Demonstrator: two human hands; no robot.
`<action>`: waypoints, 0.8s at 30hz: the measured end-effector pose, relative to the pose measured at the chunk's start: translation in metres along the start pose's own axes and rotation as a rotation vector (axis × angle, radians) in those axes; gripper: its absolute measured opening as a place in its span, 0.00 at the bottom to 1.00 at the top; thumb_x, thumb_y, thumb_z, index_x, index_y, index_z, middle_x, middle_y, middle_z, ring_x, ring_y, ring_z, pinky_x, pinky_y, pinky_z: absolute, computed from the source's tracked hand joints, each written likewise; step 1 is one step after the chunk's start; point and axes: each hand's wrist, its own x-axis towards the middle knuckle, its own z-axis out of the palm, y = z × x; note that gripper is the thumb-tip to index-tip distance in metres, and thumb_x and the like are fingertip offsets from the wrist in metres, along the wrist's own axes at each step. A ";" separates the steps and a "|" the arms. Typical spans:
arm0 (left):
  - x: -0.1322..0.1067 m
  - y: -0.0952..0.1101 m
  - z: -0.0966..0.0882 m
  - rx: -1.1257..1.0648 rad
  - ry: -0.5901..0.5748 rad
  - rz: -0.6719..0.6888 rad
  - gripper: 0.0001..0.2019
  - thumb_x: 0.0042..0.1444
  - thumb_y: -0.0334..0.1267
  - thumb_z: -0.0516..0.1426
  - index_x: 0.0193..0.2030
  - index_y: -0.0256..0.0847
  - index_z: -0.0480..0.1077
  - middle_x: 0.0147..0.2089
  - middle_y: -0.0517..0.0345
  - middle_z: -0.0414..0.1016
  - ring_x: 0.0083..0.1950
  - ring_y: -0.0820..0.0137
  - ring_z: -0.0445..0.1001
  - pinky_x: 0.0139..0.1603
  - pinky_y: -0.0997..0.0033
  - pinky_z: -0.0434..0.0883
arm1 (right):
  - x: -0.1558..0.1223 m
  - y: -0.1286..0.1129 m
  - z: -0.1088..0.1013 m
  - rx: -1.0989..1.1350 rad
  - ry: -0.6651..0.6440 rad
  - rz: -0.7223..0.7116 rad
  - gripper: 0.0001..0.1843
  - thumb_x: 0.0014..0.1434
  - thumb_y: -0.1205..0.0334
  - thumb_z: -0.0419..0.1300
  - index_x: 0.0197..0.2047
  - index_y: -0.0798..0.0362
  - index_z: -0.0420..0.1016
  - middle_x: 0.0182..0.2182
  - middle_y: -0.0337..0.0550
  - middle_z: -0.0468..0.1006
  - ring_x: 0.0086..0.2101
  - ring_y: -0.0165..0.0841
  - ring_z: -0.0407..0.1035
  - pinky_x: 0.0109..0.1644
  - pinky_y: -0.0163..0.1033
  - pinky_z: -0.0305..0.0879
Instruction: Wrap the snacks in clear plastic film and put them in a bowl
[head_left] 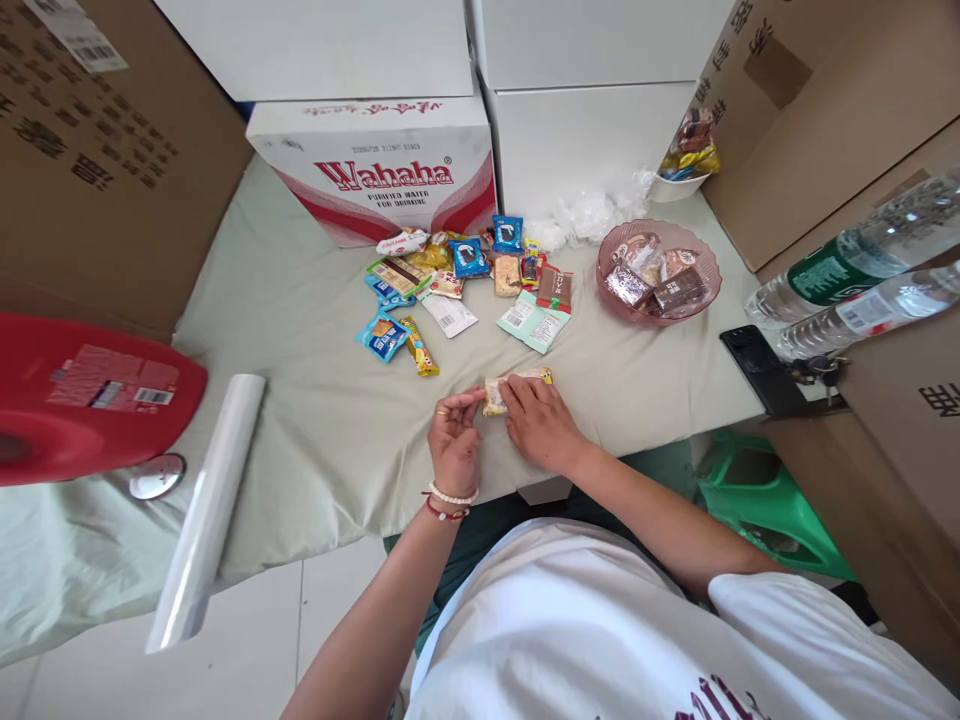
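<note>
A small yellow and clear snack packet (pixel 493 408) lies on the cloth near the table's front edge. My right hand (pixel 541 420) rests over it from the right, its bent fingers pressing on top and covering much of the wrapper. At the packet's left end is my left hand (pixel 456 440), turned partly palm up. Its fingertips reach the wrapper's edge, and its thumb stands apart. Just beyond lie a yellow stick-shaped packet (pixel 420 347), a blue snack packet (pixel 382 336), a white packet (pixel 448 312) and a pale green packet (pixel 534 322).
A pink bowl (pixel 715 290) of wrapped snacks sits to the right, near a black phone (pixel 761 370) and bottles (pixel 840 270). A Wahaha carton (pixel 375 170) stands behind the packets. At left are a clear film roll (pixel 210 510) and a red container (pixel 97 395).
</note>
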 end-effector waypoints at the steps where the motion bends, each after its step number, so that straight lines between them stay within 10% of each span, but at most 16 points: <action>1: -0.001 0.002 0.000 -0.004 0.058 -0.002 0.20 0.40 0.27 0.58 0.43 0.45 0.75 0.48 0.56 0.81 0.60 0.61 0.78 0.68 0.52 0.72 | 0.001 0.000 0.000 -0.022 -0.020 -0.004 0.26 0.70 0.64 0.56 0.70 0.58 0.64 0.64 0.58 0.69 0.57 0.49 0.60 0.59 0.53 0.63; 9: -0.011 0.019 -0.003 0.308 0.084 -0.014 0.12 0.51 0.35 0.60 0.44 0.43 0.72 0.49 0.53 0.78 0.57 0.62 0.76 0.60 0.57 0.76 | 0.032 0.012 -0.027 0.039 -0.095 0.031 0.17 0.70 0.63 0.57 0.60 0.56 0.73 0.53 0.58 0.74 0.53 0.50 0.63 0.56 0.55 0.66; 15: -0.014 0.035 0.020 0.224 -0.075 -0.170 0.27 0.56 0.51 0.66 0.60 0.47 0.68 0.67 0.46 0.72 0.67 0.56 0.72 0.60 0.55 0.76 | 0.020 0.021 -0.044 1.007 -0.031 0.218 0.21 0.73 0.45 0.52 0.53 0.51 0.75 0.44 0.45 0.76 0.45 0.38 0.71 0.52 0.44 0.71; 18: -0.013 0.034 0.040 0.121 -0.142 -0.293 0.27 0.55 0.53 0.67 0.57 0.44 0.69 0.57 0.49 0.78 0.57 0.58 0.79 0.56 0.55 0.77 | 0.008 0.021 -0.034 1.359 -0.058 0.349 0.28 0.68 0.36 0.56 0.58 0.48 0.72 0.42 0.41 0.78 0.42 0.36 0.73 0.49 0.42 0.74; 24: -0.014 0.021 0.061 0.159 -0.141 -0.320 0.22 0.53 0.50 0.68 0.50 0.42 0.71 0.48 0.53 0.81 0.49 0.62 0.80 0.54 0.58 0.77 | -0.014 0.015 -0.013 1.311 0.037 0.428 0.34 0.63 0.39 0.63 0.66 0.48 0.66 0.50 0.46 0.80 0.49 0.39 0.76 0.56 0.46 0.73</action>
